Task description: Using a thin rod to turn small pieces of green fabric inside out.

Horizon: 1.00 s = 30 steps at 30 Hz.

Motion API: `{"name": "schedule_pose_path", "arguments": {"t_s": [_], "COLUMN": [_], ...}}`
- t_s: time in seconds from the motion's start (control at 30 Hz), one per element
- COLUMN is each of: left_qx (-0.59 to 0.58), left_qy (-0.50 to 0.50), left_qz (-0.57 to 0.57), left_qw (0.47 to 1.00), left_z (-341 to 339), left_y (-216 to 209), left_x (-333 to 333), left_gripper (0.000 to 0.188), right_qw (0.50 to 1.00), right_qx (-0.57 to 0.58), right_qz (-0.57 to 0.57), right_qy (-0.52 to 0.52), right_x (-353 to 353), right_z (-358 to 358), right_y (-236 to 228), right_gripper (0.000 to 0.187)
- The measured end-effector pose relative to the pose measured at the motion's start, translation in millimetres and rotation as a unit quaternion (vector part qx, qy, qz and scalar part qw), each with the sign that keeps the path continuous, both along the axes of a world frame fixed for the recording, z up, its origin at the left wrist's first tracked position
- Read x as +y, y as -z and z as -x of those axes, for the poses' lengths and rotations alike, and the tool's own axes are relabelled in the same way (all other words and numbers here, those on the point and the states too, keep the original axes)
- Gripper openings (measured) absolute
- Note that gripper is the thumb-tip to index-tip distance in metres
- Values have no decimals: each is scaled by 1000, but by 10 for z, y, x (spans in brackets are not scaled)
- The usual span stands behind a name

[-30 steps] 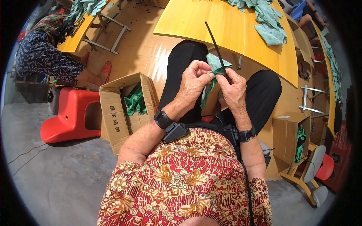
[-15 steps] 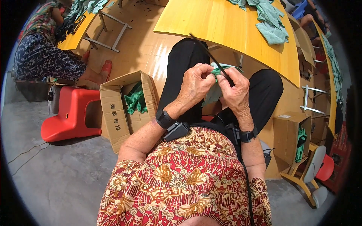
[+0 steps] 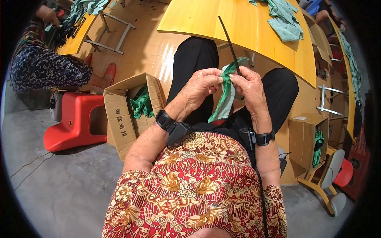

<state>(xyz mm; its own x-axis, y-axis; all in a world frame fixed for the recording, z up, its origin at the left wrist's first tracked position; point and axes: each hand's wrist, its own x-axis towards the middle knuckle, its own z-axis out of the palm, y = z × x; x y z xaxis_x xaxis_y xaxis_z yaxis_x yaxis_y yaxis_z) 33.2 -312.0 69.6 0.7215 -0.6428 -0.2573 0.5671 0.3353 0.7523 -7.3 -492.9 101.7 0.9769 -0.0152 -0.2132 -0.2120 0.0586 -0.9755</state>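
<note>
A strip of green cloth (image 3: 222, 106), bright green on one face and pale on the other, hangs between my hands above my lap. My left hand (image 3: 201, 86) pinches its left edge with thumb and fingertips. Close beside it, my right hand (image 3: 251, 87) grips the cloth's right side between thumb and finger. A thin dark stick (image 3: 228, 37) also rises from my right hand, slanting up and left over the yellow table's edge. Its lower end is hidden in the fingers. The cloth's upper end sticks out past my right fingertips.
Ahead is a yellow table (image 3: 214, 18) with pale green cloths (image 3: 283, 25) on it. An open cardboard box (image 3: 119, 115) holding green cloth stands at my left, by a red chair (image 3: 75, 123). Another box (image 3: 303, 139) is at right. A person (image 3: 47, 67) sits far left.
The cloth, bunched up before, now hangs down as a longer strip between my hands. The stick has swung more upright. My hands remain close together.
</note>
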Motion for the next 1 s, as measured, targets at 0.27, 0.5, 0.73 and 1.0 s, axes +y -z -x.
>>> {"name": "schedule_pose_path", "arguments": {"t_s": [0.27,0.5,0.73,1.0], "left_qx": [-37,-439,-436,-341], "left_qy": [-76,-166,-189,-100], "left_qz": [-83,-369,-326,-302], "left_qw": [993,803,817,885], "left_z": [57,72,102,42], "left_y": [-22,-138,-203,-86], "left_x": [-66,-110,-99,-109], "left_gripper": [7,15,13,17], "right_qw": [974,952,948,821], "right_qx": [-126,-187,-203,-385], "right_qz": [185,242,244,414], "right_qy": [43,29,23,73], "right_x": [91,126,107,239], "right_z": [7,64,68,92], "right_y": [78,65,-4,10], "right_gripper": [12,11,11,21]}}
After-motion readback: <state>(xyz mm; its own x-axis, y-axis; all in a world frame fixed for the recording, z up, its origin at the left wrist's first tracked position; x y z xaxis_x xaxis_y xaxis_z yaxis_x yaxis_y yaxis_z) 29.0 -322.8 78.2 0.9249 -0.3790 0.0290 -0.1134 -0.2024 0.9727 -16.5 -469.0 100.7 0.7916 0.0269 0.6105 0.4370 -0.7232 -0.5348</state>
